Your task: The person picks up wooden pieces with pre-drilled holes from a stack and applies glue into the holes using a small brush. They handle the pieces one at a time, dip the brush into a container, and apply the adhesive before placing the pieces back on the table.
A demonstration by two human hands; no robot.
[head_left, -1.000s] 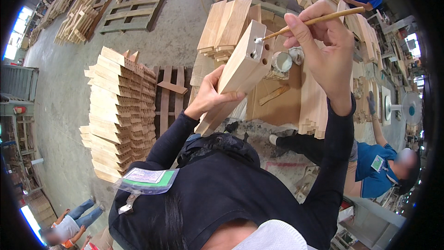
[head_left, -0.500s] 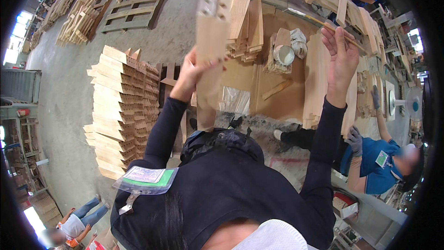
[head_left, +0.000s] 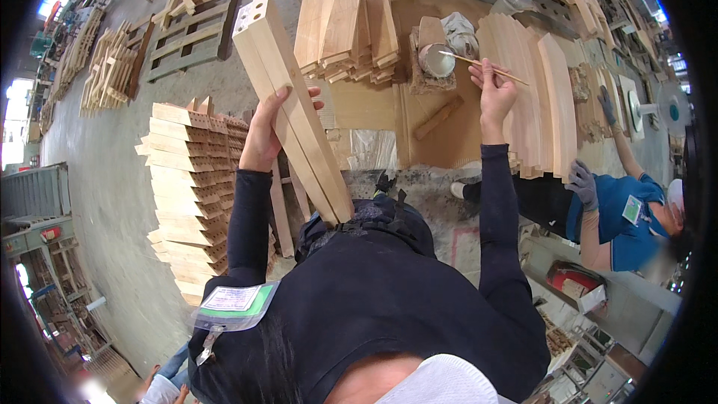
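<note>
Since a moment ago, the long wooden block (head_left: 295,112) swings down from overhead and now leans against the person's lap, left hand (head_left: 271,129) clamped round its middle. Right hand (head_left: 495,94) pinches a thin brush stick (head_left: 485,66), tip reaching the little glue pot (head_left: 436,59), so looks like a reload before more dabbing.

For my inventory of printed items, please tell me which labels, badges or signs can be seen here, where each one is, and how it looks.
Badge holder: hangs at the person's left shoulder; clear rectangular sleeve, white card, green edge.
Co-worker's badge: on the blue shirt at right; small upright rectangle, pale with a green rim.
Red and white package: on the shelf at lower right; partly hidden.
No screens are visible.
</note>
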